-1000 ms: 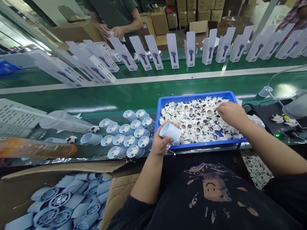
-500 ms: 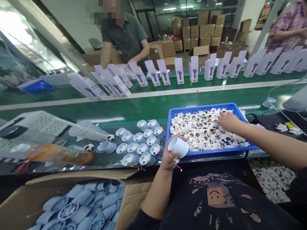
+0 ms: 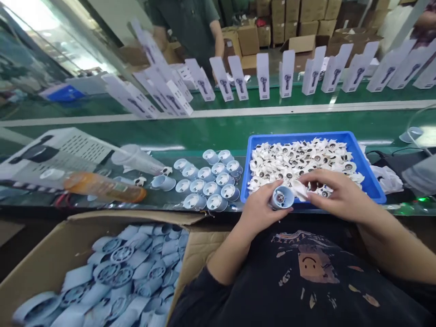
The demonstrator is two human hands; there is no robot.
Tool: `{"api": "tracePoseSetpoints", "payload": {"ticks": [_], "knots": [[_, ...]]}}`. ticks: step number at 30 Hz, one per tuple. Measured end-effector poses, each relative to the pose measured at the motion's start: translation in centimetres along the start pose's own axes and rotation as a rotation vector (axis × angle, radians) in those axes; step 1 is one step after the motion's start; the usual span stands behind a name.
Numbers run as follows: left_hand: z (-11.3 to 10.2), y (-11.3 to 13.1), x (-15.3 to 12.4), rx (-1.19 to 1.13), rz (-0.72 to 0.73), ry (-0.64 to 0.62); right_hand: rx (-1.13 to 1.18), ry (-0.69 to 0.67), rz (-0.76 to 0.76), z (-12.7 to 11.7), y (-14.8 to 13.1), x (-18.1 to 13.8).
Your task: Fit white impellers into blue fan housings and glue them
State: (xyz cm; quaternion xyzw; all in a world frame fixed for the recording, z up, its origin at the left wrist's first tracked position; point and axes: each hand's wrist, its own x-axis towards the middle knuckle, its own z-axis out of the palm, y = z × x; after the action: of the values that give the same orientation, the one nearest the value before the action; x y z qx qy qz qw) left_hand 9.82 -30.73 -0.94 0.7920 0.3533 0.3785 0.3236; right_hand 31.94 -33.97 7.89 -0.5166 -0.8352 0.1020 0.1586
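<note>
My left hand (image 3: 260, 206) is wrapped round a light-blue plastic cup-shaped housing (image 3: 283, 198), its open end turned up toward me and a small metal part showing inside. Between the fingertips of my right hand (image 3: 335, 193) is a white fan impeller (image 3: 299, 190), right beside the housing's rim. Behind both hands lies a blue tray (image 3: 247, 181) full of similar white impellers with dark round centres. To the left, several light-blue housings (image 3: 205, 174) with white impellers inside stand grouped on the bench.
A cardboard box (image 3: 37, 254) of loose blue housings sits at lower left. An orange drink bottle (image 3: 102, 185) and a clear plastic cup (image 3: 136, 159) lie on the bench. White printed boxes (image 3: 263, 77) line the green conveyor (image 3: 218, 129); a person (image 3: 187, 32) stands beyond.
My right hand has come from the tray to the housing with an impeller. My left hand has turned the housing's open end toward me. The view has tilted downward.
</note>
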Motion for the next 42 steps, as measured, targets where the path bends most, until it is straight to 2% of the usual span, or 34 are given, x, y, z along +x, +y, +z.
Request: {"api": "tracePoseSetpoints", "payload": {"ticks": [2,3,6,10,14,19,24,28,32,34,38,40,42], "knots": [[0.2,1.0,0.2,0.148,0.11,-0.003,0.093,0.146,-0.152,1.0,-1.2,-1.0],[0.3,1.5,0.2,0.197,0.154,0.003,0.063,0.181,-0.183,1.4,-1.6,-1.2],[0.7,2.5,0.3,0.29,0.239,0.042,-0.131,0.167,-0.173,2.5,-2.0,-1.3],[1.2,3.0,0.3,0.382,0.319,0.121,-0.121,0.181,-0.156,3.2,-1.7,-0.5],[1.7,2.5,0.4,0.408,0.305,0.172,-0.065,0.183,-0.132,3.4,-0.9,-0.3],[2.0,1.6,0.5,0.249,0.252,0.126,0.064,0.205,-0.166,2.5,-0.6,-1.8],[1.7,1.4,0.7,0.302,0.246,0.129,-0.068,0.287,-0.221,2.7,-0.7,-3.0],[1.4,1.1,1.1,0.314,0.252,0.14,-0.115,0.398,-0.211,3.2,-0.5,-3.3],[1.4,1.1,1.4,0.352,0.268,0.099,-0.153,0.33,-0.208,3.6,-0.4,-3.1],[1.4,1.1,1.6,0.344,0.275,0.104,-0.141,0.361,-0.188,3.5,-0.3,-3.0],[1.3,0.9,1.9,0.268,0.274,0.11,0.117,0.428,-0.202,3.7,0.6,-2.9],[1.2,0.7,2.0,0.197,0.262,0.108,0.447,0.373,-0.054,4.5,1.5,-2.5],[1.2,0.5,2.1,0.133,0.265,0.125,0.827,0.244,0.15,6.0,2.4,-1.9]]}}
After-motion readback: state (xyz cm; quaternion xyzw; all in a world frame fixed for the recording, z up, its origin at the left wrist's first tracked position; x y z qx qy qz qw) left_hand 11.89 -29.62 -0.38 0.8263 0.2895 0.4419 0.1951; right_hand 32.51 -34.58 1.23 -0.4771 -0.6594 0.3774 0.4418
